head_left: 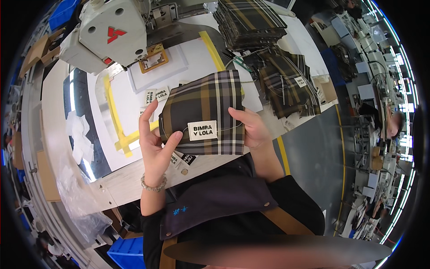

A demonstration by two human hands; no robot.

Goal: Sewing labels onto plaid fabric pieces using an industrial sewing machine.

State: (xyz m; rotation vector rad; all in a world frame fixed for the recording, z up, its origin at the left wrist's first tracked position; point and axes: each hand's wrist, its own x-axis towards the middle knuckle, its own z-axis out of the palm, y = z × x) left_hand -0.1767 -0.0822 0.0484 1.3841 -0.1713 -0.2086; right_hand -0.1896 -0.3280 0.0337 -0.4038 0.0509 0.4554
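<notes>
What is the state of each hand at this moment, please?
Left hand: holding the left side of the plaid fabric piece, thumb on the front.
Right hand: holding the right side of the same piece, thumb also on the front.

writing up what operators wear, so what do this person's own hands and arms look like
The left hand and right hand are both ungloved. A pale, beaded-looking bracelet circles the left wrist; none shows on the right. The forearms are uncovered below black sleeves, with no marking visible on them.
</notes>
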